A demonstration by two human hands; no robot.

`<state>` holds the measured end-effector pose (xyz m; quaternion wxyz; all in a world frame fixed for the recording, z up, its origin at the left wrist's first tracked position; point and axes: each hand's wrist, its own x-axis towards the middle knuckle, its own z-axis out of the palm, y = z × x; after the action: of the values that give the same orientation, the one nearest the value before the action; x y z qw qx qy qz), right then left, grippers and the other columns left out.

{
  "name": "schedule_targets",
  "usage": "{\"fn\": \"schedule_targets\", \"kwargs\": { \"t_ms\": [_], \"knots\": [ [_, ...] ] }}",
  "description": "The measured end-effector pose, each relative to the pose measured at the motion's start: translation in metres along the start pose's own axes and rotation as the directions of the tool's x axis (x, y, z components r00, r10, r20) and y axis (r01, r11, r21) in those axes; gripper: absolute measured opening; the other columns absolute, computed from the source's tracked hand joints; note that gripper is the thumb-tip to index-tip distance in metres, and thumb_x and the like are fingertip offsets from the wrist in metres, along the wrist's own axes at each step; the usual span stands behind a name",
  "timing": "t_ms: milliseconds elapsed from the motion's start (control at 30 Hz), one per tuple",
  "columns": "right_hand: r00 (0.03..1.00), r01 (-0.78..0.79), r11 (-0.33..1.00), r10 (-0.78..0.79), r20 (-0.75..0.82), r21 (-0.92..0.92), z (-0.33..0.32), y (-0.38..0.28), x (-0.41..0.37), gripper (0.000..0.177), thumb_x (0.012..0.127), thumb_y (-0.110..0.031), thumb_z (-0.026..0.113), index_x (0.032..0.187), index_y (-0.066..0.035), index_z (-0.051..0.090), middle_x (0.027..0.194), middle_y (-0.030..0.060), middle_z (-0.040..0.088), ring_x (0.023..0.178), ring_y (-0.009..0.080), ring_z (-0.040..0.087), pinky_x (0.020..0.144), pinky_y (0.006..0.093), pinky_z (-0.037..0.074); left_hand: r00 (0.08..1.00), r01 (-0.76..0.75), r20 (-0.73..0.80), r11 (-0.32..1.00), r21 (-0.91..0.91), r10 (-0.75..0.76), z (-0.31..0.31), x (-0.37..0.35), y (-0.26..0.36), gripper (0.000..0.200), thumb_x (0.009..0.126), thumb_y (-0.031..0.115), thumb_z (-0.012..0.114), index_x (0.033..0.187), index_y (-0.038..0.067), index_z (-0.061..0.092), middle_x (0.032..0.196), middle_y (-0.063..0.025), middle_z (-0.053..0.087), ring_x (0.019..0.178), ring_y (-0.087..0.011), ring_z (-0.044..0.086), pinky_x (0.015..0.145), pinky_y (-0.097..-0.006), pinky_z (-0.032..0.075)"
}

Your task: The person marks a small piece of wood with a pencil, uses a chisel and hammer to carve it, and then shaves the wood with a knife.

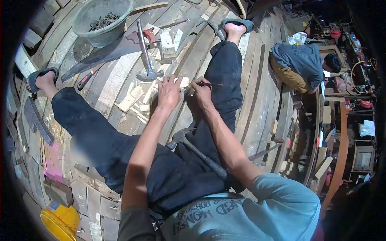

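My left hand rests over a small pale wood block, its fingers pressed down beside and on it. My right hand is closed around a dark pencil near the block's other side; the pencil's writing end is hidden by the fingers. Just beyond my left hand lies a claw hammer with a metal shaft. A second hammer lies between my legs, its head toward my left thigh. Wood offcuts are scattered left of my left hand.
A handsaw lies on the planks near a bucket of nails. A red-and-black screwdriver is by my left foot. At lower left stands a yellow bucket. Another person crouches at the right, near cluttered shelves.
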<state>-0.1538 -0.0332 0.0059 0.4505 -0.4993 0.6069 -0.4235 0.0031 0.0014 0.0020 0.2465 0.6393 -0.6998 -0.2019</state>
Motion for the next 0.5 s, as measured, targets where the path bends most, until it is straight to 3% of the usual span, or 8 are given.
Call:
{"fn": "schedule_targets", "kwargs": {
  "t_ms": [133, 233, 300, 400, 433, 500],
  "knots": [
    [0.994, -0.093, 0.989, 0.099, -0.043, 0.112, -0.002, -0.005, -0.002, 0.013, 0.079, 0.001, 0.067, 0.071, -0.005, 0.059, 0.063, -0.0012, 0.055, 0.056, 0.0066, 0.048, 0.052, 0.0232, 0.039, 1.000, 0.011, -0.013, 1.000, 0.003, -0.011, 0.000, 0.003, 0.000, 0.046, 0.086, 0.014, 0.066, 0.131, 0.009, 0.058, 0.130, -0.0162, 0.053, 0.125, -0.0371, 0.045, 0.102, -0.0544, 0.036],
    [0.998, -0.002, 0.996, 0.007, -0.064, 0.085, -0.003, -0.003, -0.001, 0.004, 0.084, -0.004, 0.068, 0.085, -0.003, 0.065, 0.073, 0.0013, 0.061, 0.064, 0.0078, 0.054, 0.055, 0.0247, 0.043, 0.994, -0.009, -0.105, 0.999, 0.037, 0.012, 0.008, 0.000, -0.002, 0.046, 0.083, 0.012, 0.066, 0.129, 0.008, 0.059, 0.131, -0.0162, 0.053, 0.122, -0.0376, 0.047, 0.100, -0.0552, 0.038],
    [0.999, -0.011, 0.990, 0.016, -0.038, 0.138, 0.000, -0.008, -0.002, 0.012, 0.087, -0.010, 0.070, 0.095, -0.002, 0.067, 0.080, 0.0027, 0.063, 0.070, 0.0091, 0.057, 0.056, 0.0251, 0.045, 0.999, -0.007, -0.051, 1.000, 0.006, 0.007, 0.005, 0.001, -0.003, 0.046, 0.083, 0.012, 0.066, 0.128, 0.008, 0.059, 0.131, -0.0167, 0.053, 0.121, -0.0380, 0.047, 0.099, -0.0553, 0.038],
    [0.998, -0.069, 0.989, 0.069, 0.006, 0.130, 0.003, -0.011, -0.003, 0.014, 0.091, -0.014, 0.070, 0.097, -0.002, 0.067, 0.079, -0.0008, 0.063, 0.069, 0.0057, 0.054, 0.061, 0.0209, 0.042, 1.000, 0.009, -0.016, 1.000, 0.012, -0.009, 0.000, 0.002, -0.002, 0.046, 0.084, 0.016, 0.067, 0.129, 0.008, 0.058, 0.130, -0.0175, 0.054, 0.121, -0.0386, 0.048, 0.098, -0.0539, 0.039],
    [0.993, -0.117, 0.971, 0.113, 0.033, 0.207, 0.003, -0.016, -0.006, 0.016, 0.091, -0.015, 0.071, 0.097, -0.001, 0.067, 0.082, 0.0004, 0.065, 0.071, 0.0065, 0.056, 0.062, 0.0212, 0.044, 1.000, 0.015, -0.016, 1.000, 0.021, -0.015, -0.005, 0.001, 0.001, 0.048, 0.085, 0.017, 0.068, 0.130, 0.009, 0.056, 0.130, -0.0173, 0.055, 0.122, -0.0390, 0.048, 0.099, -0.0529, 0.040],
    [0.996, -0.090, 0.978, 0.087, 0.024, 0.189, 0.002, -0.010, -0.002, 0.013, 0.090, -0.011, 0.071, 0.097, -0.001, 0.067, 0.085, 0.0021, 0.067, 0.075, 0.0081, 0.059, 0.066, 0.0223, 0.046, 0.999, 0.024, -0.029, 0.999, 0.025, -0.023, -0.008, 0.000, 0.005, 0.050, 0.084, 0.018, 0.070, 0.131, 0.009, 0.056, 0.130, -0.0169, 0.056, 0.122, -0.0390, 0.049, 0.099, -0.0518, 0.040]
  ]
}}
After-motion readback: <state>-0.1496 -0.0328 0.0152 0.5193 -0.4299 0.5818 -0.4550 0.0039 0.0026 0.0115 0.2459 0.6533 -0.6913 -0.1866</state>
